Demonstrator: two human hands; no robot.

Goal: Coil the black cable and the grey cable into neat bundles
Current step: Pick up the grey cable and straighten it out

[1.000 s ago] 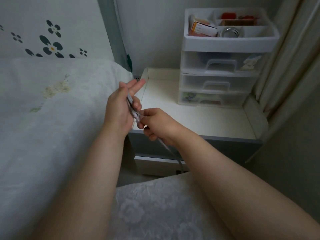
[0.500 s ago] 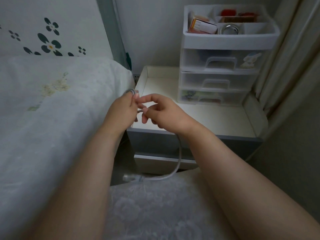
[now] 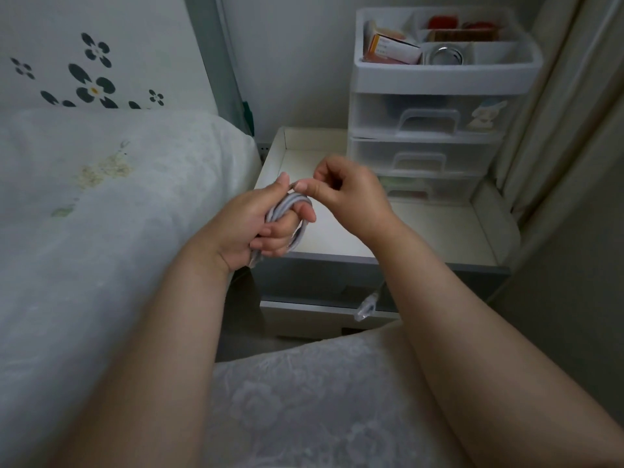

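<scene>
The grey cable [image 3: 291, 206] is wound in several loops around the fingers of my left hand [image 3: 251, 224], which is closed on the bundle. My right hand [image 3: 351, 189] pinches the cable's free run just above the loops, beside my left thumb. The cable's clear plug end [image 3: 365, 307] dangles below my right forearm, in front of the nightstand's drawer. No black cable is in view.
A white nightstand [image 3: 435, 238] with a raised rim stands ahead, with a plastic drawer unit [image 3: 429, 130] on its back right. A bed with a white cover [image 3: 101, 214] lies on the left. A curtain [image 3: 553, 130] hangs at the right. My lap is below.
My right hand has risen and carried the cable over my left fingers, adding a loop. The plug end has lifted off my lap and now hangs higher, to the right.
</scene>
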